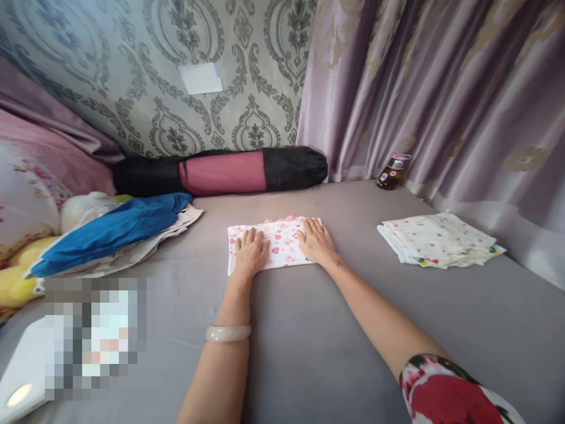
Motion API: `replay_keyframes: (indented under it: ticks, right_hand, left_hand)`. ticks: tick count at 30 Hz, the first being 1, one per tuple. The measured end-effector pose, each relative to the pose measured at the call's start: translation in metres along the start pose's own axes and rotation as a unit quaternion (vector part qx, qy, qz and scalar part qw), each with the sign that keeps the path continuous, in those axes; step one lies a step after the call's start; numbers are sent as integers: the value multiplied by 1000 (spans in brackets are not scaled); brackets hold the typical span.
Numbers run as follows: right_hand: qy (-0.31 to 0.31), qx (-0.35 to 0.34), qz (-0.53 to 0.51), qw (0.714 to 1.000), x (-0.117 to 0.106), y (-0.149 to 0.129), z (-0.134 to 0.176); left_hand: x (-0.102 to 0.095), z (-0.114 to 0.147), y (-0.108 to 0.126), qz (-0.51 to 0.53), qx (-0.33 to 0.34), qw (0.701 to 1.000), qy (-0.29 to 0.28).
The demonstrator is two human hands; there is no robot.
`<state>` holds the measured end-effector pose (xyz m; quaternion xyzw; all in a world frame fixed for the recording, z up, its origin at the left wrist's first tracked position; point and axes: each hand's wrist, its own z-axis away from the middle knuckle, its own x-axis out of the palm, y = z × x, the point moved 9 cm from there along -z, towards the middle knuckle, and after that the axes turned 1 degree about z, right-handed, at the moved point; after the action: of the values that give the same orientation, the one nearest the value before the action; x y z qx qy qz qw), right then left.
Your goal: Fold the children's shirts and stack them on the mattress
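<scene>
On the grey sheet (291, 330) lies a folded white cloth garment (279, 244) with pink and red prints; a bit of pink frill shows along its far edge. My left hand (251, 250) rests flat on its left part, fingers stretched forward. Across from it, my right hand (316, 240) presses flat on the right end, fingers extended. Neither hand grips anything. What lies beneath the palms is hidden.
Folded patterned cloths (441, 238) are stacked at right. A bottle (392, 172) stands near the curtain (424, 88). Behind lies a black and pink rolled bag (223, 172). Blue clothing (115, 229) and plush toys (20, 277) are at left, with a white object (33, 359) nearer, partly pixelated.
</scene>
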<state>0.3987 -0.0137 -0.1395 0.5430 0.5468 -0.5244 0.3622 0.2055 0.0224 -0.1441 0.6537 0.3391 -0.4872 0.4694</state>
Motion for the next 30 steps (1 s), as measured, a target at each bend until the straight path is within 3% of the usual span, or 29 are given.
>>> replay_keyframes:
  ticks: [5,9,13,17,23,30]
  right_hand:
    - [-7,36,0,999,-1,10,-2]
    - [-17,63,14,998,1,14,-3]
    - [-12,52,34,998,-3,9,-4]
    - [-15,34,51,998,-17,8,-15]
    - [-132,28,56,989,-30,22,-51]
    - [-198,2,63,978,-24,25,-85]
  left_hand:
    - [-5,1,-1,17,-3,1000,25]
    - [-10,0,-11,24,-58,995,81]
    - [-6,-1,-7,-14,-49,997,65]
    - [-18,-8,-1,-66,-13,996,59]
    - [-30,-46,-18,-100,-13,989,-109]
    - [-30,-88,-22,-109,15,969,-223]
